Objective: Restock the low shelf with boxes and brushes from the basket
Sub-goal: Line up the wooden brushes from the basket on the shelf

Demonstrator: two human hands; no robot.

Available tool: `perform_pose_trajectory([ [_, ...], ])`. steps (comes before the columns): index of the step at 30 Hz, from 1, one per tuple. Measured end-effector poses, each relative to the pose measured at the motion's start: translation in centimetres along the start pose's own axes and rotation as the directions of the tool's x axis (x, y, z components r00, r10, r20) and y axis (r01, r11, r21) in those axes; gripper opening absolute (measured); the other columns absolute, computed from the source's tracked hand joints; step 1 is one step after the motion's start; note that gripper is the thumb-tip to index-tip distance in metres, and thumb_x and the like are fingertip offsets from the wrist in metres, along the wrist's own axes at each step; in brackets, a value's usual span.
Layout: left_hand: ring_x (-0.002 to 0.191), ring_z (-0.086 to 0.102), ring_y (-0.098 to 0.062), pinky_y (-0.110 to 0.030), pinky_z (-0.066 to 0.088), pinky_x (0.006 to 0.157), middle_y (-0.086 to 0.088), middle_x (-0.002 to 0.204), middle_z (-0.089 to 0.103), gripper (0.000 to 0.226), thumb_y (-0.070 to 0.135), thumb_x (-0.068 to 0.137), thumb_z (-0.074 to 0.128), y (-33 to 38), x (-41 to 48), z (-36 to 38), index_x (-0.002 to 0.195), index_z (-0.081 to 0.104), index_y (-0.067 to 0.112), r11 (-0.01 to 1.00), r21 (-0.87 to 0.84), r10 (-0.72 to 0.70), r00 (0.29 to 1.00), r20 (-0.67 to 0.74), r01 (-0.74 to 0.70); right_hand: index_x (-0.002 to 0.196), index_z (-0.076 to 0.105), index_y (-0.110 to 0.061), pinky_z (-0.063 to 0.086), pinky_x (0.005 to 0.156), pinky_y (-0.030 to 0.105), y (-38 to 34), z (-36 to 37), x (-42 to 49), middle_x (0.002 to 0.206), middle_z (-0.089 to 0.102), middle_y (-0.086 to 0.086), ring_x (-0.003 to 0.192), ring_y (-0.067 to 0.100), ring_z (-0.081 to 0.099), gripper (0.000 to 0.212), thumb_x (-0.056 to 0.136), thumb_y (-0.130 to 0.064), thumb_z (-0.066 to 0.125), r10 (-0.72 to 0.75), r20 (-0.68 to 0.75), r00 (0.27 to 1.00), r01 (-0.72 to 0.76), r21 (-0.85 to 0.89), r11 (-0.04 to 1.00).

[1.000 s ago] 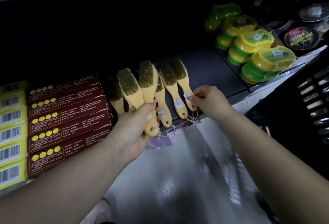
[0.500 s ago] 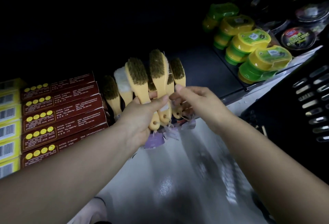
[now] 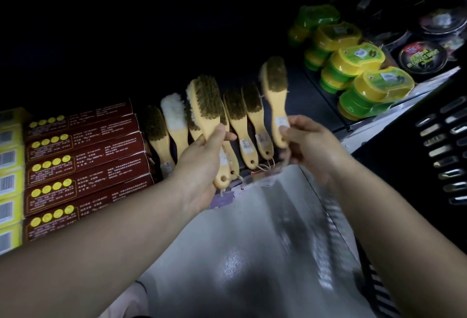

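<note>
Several yellow-handled brushes [image 3: 240, 118] lie in a row on the dark low shelf [image 3: 310, 105], bristles pointing back, one with white bristles [image 3: 174, 115]. My left hand [image 3: 202, 166] grips the handle of a brown-bristled brush [image 3: 206, 102] held above the row. My right hand [image 3: 308, 143] pinches the handle of another brush [image 3: 275, 85], lifted just right of the row. Dark red boxes [image 3: 86, 156] with yellow dots are stacked to the left of the brushes. The black basket [image 3: 439, 140] shows at the right edge.
Yellow boxes with barcodes [image 3: 10, 173] stand at the far left. Yellow and green lidded tubs [image 3: 364, 75] and round black tins [image 3: 422, 57] fill the shelf's right side. Shelf space lies bare between the brushes and the tubs. A shiny grey floor [image 3: 252, 254] lies below.
My right hand has taken one brush from the bunch in my left hand and carried it to the right. My left hand now holds fewer brushes.
</note>
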State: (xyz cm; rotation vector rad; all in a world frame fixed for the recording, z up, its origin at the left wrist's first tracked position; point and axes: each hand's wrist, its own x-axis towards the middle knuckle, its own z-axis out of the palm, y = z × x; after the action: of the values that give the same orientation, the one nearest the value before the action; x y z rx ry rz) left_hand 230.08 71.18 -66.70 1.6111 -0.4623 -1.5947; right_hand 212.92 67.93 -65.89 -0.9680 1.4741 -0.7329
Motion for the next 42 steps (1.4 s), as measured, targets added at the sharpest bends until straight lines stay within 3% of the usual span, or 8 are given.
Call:
perform_pose_trajectory([
  [8, 0.036, 0.052, -0.016, -0.028, 0.043, 0.048, -0.006, 0.045, 0.054, 0.031, 0.024, 0.094, 0.037, 0.1, 0.2, 0.6, 0.081, 0.063, 0.014, 0.998, -0.056, -0.005, 1.0, 0.025, 0.007, 0.096, 0.065, -0.029, 0.051, 0.049, 0.025, 2.4, -1.5, 3.9, 0.077, 0.062, -0.009, 0.07, 0.012, 0.06, 0.012, 0.091, -0.021, 0.057, -0.105, -0.168, 0.98, 0.026, -0.412, 0.911],
  [21, 0.094, 0.067, -0.021, -0.025, 0.059, 0.07, -0.014, 0.111, 0.067, 0.014, 0.015, 0.093, 0.055, -0.3, 0.2, 0.6, 0.102, 0.065, 0.012, 0.995, 0.092, 0.015, 0.968, 0.249, -0.039, 0.109, 0.062, -0.011, 0.036, 0.07, 0.03, 1.9, -1.1, 3.0, 0.109, 0.054, 0.014, 0.1, 0.034, 0.053, 0.029, 0.094, -0.033, 0.049, -0.305, -0.126, 0.944, 0.001, -0.923, 0.384],
  [23, 0.087, 0.068, -0.02, -0.026, 0.058, 0.069, -0.014, 0.11, 0.067, 0.015, 0.013, 0.092, 0.057, -0.1, 0.4, 0.7, 0.105, 0.065, 0.01, 0.995, 0.081, 0.029, 0.965, 0.262, -0.051, 0.105, 0.065, -0.01, 0.039, 0.072, 0.032, 1.3, -0.9, 2.1, 0.106, 0.055, 0.015, 0.1, 0.035, 0.052, 0.029, 0.095, -0.029, 0.047, -0.369, -0.091, 0.925, 0.082, -0.901, 0.426],
  [27, 0.068, 0.07, -0.013, -0.027, 0.056, 0.073, -0.005, 0.086, 0.072, 0.007, 0.012, 0.09, 0.059, 1.0, 0.8, 1.6, 0.09, 0.066, 0.013, 0.996, 0.04, 0.063, 0.952, 0.298, -0.079, 0.091, 0.07, -0.014, 0.052, 0.081, 0.043, -0.4, 0.2, -0.1, 0.09, 0.07, 0.015, 0.085, 0.028, 0.066, 0.029, 0.09, -0.039, 0.057, -0.13, 0.159, 0.979, 0.189, -0.445, 0.875],
  [32, 0.079, 0.068, -0.013, -0.027, 0.056, 0.079, -0.008, 0.089, 0.07, 0.013, 0.018, 0.092, 0.057, 2.4, 1.5, 2.9, 0.09, 0.066, 0.008, 0.969, 0.135, 0.145, 0.919, 0.367, -0.207, 0.09, 0.066, -0.019, 0.057, 0.063, 0.041, -0.1, 0.1, -0.5, 0.085, 0.072, 0.015, 0.068, 0.022, 0.068, 0.011, 0.08, -0.015, 0.071, -0.114, 0.254, 0.961, 0.163, -0.181, 0.97],
  [34, 0.076, 0.063, -0.006, -0.023, 0.053, 0.08, 0.002, 0.086, 0.066, 0.014, 0.024, 0.092, 0.058, 2.7, 2.1, 3.4, 0.094, 0.066, 0.013, 0.843, 0.357, 0.258, 0.884, 0.391, -0.404, 0.091, 0.066, -0.014, 0.058, 0.055, 0.03, 0.1, -0.7, 0.4, 0.074, 0.07, 0.006, 0.061, 0.016, 0.068, 0.011, 0.081, -0.01, 0.069, -0.13, 0.128, 0.983, 0.142, -0.09, 0.986],
  [37, 0.1, 0.056, -0.013, -0.026, 0.043, 0.091, 0.0, 0.108, 0.058, 0.032, 0.027, 0.089, 0.061, 2.4, 3.3, 3.3, 0.119, 0.06, 0.015, 0.341, 0.653, 0.43, 0.73, 0.532, -0.677, 0.098, 0.065, -0.005, 0.057, 0.069, 0.036, 0.6, -2.3, 2.4, 0.072, 0.068, 0.004, 0.066, 0.019, 0.066, 0.014, 0.086, -0.013, 0.065, -0.121, -0.136, 0.983, 0.107, -0.106, 0.989],
  [42, 0.144, 0.013, -0.012, -0.022, 0.004, 0.111, 0.005, 0.156, 0.022, 0.055, 0.039, 0.095, 0.047, 0.0, 4.8, 3.1, 0.146, 0.03, 0.024, -0.171, 0.625, 0.24, 0.583, 0.776, -0.762, 0.087, 0.067, -0.003, 0.048, 0.068, 0.034, 2.2, -3.2, 4.1, 0.082, 0.07, 0.014, 0.071, 0.026, 0.061, 0.033, 0.095, -0.031, 0.051, -0.128, -0.294, 0.947, 0.0, -0.401, 0.916],
])
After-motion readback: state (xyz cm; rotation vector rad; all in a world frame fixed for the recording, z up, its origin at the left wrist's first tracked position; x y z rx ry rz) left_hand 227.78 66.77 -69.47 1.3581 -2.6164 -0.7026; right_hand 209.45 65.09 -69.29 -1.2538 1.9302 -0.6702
